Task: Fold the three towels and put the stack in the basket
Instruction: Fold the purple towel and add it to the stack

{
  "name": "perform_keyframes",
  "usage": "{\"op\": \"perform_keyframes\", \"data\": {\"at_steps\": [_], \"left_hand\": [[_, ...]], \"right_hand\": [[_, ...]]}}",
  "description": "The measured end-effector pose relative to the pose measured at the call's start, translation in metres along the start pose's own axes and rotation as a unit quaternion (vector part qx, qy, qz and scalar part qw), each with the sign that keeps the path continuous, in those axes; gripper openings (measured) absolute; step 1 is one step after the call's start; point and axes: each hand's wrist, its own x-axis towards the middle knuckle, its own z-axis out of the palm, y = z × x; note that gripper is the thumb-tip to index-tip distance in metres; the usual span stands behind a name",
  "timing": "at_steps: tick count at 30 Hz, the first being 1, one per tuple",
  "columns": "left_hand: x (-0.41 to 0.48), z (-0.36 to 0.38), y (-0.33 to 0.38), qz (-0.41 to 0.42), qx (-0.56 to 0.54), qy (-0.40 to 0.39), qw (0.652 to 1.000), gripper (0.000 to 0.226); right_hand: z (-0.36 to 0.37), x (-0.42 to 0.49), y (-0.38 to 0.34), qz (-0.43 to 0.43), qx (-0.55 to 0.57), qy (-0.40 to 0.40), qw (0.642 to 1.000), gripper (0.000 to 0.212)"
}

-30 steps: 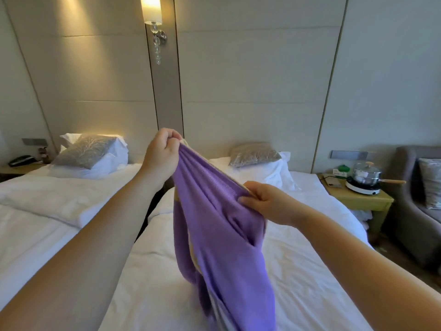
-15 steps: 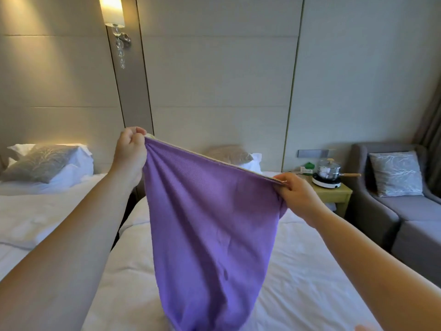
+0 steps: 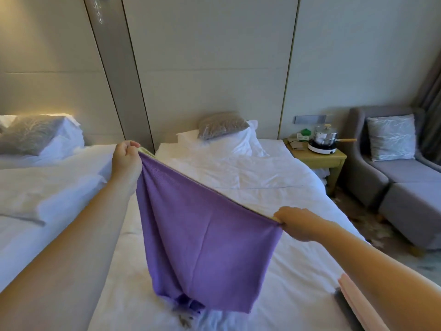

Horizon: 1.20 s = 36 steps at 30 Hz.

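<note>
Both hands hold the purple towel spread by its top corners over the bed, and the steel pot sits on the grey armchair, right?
Not quite: the head view shows the steel pot on the hotplate on the bedside table, beside the grey armchair. The rest stands: left hand and right hand hold the purple towel spread over the bed.

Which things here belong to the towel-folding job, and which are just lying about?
Job: purple towel, gripped by left hand and right hand; pink cloth and grey cloth at bottom right, likely the other towels; bed underneath. No basket in view.
Lying about: pot, nightstand, armchair, cushion, grey pillow.
</note>
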Motion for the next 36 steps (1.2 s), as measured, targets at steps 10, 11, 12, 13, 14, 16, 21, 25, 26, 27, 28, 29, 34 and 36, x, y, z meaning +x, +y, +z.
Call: {"op": "perform_keyframes", "data": {"at_steps": [10,11,12,13,14,16,21,25,26,27,28,29,34,36], "left_hand": [[-0.059,0.025,-0.028,-0.038,0.009,-0.153,0.987,0.023],[-0.060,0.026,-0.028,-0.031,0.010,-0.152,0.988,0.022],[-0.061,0.025,-0.027,-0.031,0.007,-0.145,0.989,0.020],[-0.060,0.023,-0.028,-0.039,0.002,-0.135,0.990,0.018],[-0.059,0.021,-0.029,-0.049,-0.001,-0.126,0.991,0.017],[-0.058,0.016,-0.036,-0.062,0.004,-0.120,0.991,0.016],[-0.077,0.013,-0.058,-0.085,-0.023,-0.125,0.988,0.019],[-0.083,0.015,-0.061,-0.091,-0.077,-0.120,0.986,0.026],[-0.083,0.014,-0.061,-0.082,-0.081,-0.111,0.987,0.027],[-0.081,0.013,-0.061,-0.074,-0.082,-0.099,0.989,0.028],[-0.080,0.011,-0.061,-0.070,-0.079,-0.086,0.991,0.029],[-0.077,0.009,-0.063,-0.068,-0.071,-0.074,0.992,0.029],[-0.069,-0.001,-0.076,-0.055,0.023,-0.074,0.995,0.024],[-0.064,-0.007,-0.086,-0.053,0.085,-0.091,0.991,0.024]], "right_hand": [[-0.028,-0.002,-0.057,-0.113,0.453,0.182,0.866,0.028],[-0.029,-0.005,-0.059,-0.136,0.408,0.099,0.897,0.023],[-0.026,-0.007,-0.060,-0.146,0.345,0.003,0.927,0.019],[-0.019,-0.009,-0.059,-0.139,0.274,-0.084,0.948,0.023],[-0.008,-0.010,-0.056,-0.117,0.206,-0.147,0.960,0.031],[0.017,-0.010,-0.049,-0.063,0.100,-0.183,0.976,0.039],[0.067,-0.014,-0.029,0.038,0.081,-0.073,0.993,0.030],[0.114,-0.024,-0.022,0.066,0.100,-0.115,0.986,0.030],[0.124,-0.027,-0.021,0.068,0.098,-0.131,0.984,0.033],[0.133,-0.028,-0.020,0.067,0.091,-0.148,0.982,0.036],[0.139,-0.029,-0.018,0.065,0.076,-0.171,0.980,0.039],[0.145,-0.028,-0.017,0.064,0.056,-0.189,0.978,0.039],[0.142,-0.019,-0.002,0.160,0.162,-0.083,0.970,0.012],[0.123,-0.014,0.012,0.205,0.264,-0.007,0.942,0.015]]}}
